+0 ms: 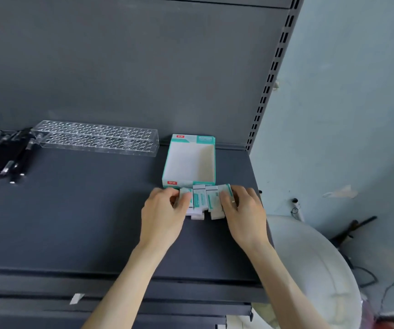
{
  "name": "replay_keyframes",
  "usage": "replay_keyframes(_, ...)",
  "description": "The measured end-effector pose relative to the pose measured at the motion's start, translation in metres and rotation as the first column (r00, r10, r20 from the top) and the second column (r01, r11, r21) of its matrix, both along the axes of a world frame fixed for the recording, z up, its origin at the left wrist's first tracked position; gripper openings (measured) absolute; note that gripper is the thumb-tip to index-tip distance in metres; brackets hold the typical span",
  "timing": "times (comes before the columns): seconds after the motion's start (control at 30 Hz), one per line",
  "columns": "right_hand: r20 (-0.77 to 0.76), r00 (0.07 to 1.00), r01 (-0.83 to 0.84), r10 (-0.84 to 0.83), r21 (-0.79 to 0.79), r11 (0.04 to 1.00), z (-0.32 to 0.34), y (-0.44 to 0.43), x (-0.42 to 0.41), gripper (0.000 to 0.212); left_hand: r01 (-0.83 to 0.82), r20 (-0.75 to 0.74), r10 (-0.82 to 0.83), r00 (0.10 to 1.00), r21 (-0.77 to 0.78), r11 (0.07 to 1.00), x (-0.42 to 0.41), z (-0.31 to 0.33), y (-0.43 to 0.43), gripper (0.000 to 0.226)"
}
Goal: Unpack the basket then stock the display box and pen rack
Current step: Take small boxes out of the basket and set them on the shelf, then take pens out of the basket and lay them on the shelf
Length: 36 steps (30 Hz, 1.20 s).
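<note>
A row of white-and-teal erasers (204,200) lies on the dark shelf (84,210), just in front of the teal-and-white display box (188,160), whose inside is bare. My left hand (165,214) grips the left end of the row. My right hand (243,212) grips the right end, so the erasers are squeezed between both hands. The clear plastic pen rack (96,137) with its many holes stands at the back left with no pens in it. A heap of black pens (3,155) lies at the far left.
The shelf's back panel rises behind the box and rack. A slotted upright (272,74) marks the right end of the shelf. A white round object (310,262) sits low on the right beyond the shelf edge. Cables lie on the floor.
</note>
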State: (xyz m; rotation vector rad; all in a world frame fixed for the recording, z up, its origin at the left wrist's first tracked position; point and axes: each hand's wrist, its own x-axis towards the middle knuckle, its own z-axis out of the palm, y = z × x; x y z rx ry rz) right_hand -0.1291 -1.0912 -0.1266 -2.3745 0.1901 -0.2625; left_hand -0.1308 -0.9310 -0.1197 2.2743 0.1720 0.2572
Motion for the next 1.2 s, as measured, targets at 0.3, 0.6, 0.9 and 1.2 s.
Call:
replay_keyframes(0.3,0.042,0.996,-0.071,0.073,-0.032,0.997,0.010,-0.005,-0.009,0.033,0.110,0.116,-0.119,0.986,0.076,0.991,-0.013,0.009,0.007,0.021)
replay_keyframes(0.6,0.311,0.919,-0.215,0.242,-0.119,0.969,0.055,0.042,-0.023,0.025,0.059,0.305,-0.143,0.942,0.267,0.962,-0.045,0.054,0.065,0.025)
replay_keyframes(0.9,0.351,0.838,-0.369,0.418,-0.200,0.908,0.068,0.188,-0.047,0.025,-0.112,0.373,-0.009,0.928,0.301,0.947,-0.097,0.066,0.202,0.029)
replay_keyframes(1.2,0.273,0.802,-0.495,0.531,-0.191,0.847,0.046,0.403,-0.087,0.030,-0.174,0.336,0.064,0.940,0.309,0.935,-0.156,0.050,0.411,0.026)
